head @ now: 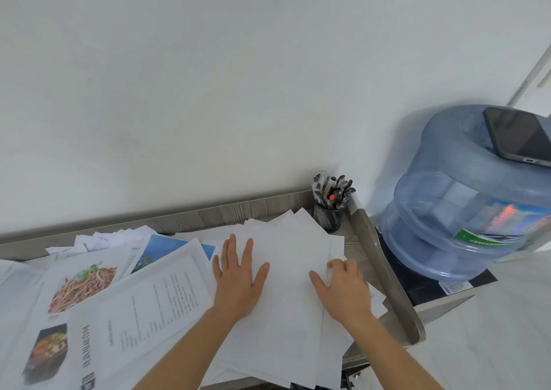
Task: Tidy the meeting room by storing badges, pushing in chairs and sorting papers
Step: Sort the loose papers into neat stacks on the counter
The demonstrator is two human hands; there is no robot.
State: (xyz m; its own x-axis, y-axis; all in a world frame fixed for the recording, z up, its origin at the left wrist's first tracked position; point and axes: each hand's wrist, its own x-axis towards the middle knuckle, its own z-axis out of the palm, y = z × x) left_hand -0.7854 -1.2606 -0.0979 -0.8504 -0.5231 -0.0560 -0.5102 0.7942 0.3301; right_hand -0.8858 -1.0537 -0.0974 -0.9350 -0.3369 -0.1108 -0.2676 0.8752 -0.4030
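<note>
left hand [238, 273] is laid flat to pin the white papers [287, 245] while an edge is gripped by right hand [343, 285], presumably for squaring.

1. We see a grey wood-grain table [208, 215] with a raised back edge.
2. Blank white sheets [289, 240] lie fanned over its right part.
3. Printed pages [149, 300] with food photos overlap at left.
4. Pen cup [329, 218] stands in the far right corner.

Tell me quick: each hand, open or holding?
Left hand: open, flat on the blank sheets.
Right hand: pinching those sheets' right edge.
</note>
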